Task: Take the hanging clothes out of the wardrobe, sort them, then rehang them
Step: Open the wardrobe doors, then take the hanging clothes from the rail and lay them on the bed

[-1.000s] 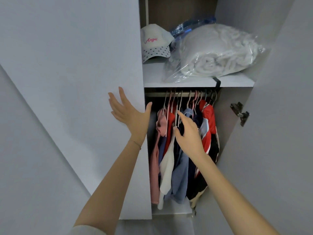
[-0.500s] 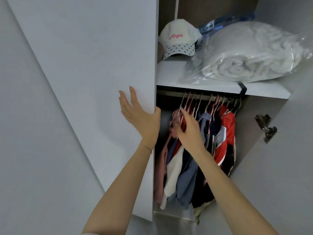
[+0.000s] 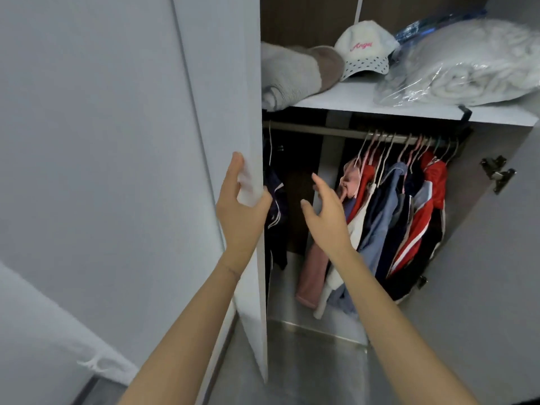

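Several garments in pink, red, white, blue and navy hang bunched on thin hangers at the right end of the metal rail. A single dark garment hangs at the rail's left end, partly hidden by the white left door. My left hand grips that door's edge, thumb on the inner face and fingers on the outer face. My right hand hovers with spread fingers in the gap just left of the bunched clothes, holding nothing.
The shelf above the rail carries a folded grey blanket, a white cap with pink lettering and a bagged white blanket. The right door stands open with its hinge showing.
The left door has swung wider, exposing the rail's left end and the grey blanket. My left hand went from flat on the door to gripping its edge. My right hand left the clothes.
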`<action>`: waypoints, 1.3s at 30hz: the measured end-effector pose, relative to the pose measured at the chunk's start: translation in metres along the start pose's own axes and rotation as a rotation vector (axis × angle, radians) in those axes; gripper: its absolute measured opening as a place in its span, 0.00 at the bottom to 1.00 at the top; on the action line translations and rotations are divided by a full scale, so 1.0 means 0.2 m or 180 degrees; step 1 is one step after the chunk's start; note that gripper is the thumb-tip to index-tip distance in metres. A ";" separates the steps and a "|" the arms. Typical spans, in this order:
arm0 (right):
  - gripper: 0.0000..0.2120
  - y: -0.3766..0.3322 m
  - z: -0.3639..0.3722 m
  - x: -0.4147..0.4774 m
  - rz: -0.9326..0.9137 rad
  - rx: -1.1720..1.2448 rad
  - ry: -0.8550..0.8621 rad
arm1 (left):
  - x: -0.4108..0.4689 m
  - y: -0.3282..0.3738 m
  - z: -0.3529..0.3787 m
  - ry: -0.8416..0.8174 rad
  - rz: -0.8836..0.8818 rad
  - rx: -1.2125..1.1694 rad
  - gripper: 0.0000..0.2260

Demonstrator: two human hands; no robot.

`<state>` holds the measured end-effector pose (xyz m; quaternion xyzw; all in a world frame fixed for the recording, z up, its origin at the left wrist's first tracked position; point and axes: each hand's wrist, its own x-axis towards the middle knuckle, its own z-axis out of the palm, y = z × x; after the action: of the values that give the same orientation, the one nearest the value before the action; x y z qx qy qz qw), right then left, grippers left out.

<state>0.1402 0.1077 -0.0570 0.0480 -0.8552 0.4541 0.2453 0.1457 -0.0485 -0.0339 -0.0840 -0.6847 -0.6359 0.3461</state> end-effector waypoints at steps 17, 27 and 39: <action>0.28 -0.29 0.27 -0.39 0.0020 -0.0256 -0.0300 | 0.00 -0.05 -0.79 0.0450 0.0902 0.1962 0.28; 0.28 0.10 0.02 -0.10 0.0127 -0.0802 -0.0256 | 0.07 -0.25 -0.18 -0.0950 0.0897 0.1967 0.22; 0.29 0.75 -0.11 0.44 0.0469 -0.0718 -0.0534 | 0.20 -0.64 0.50 -0.1302 0.0409 0.2018 0.21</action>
<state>0.0257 0.2254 -0.1183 -0.0049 -0.9194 0.3664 0.1428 0.0075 0.0090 -0.1097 -0.1407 -0.8957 -0.3397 0.2502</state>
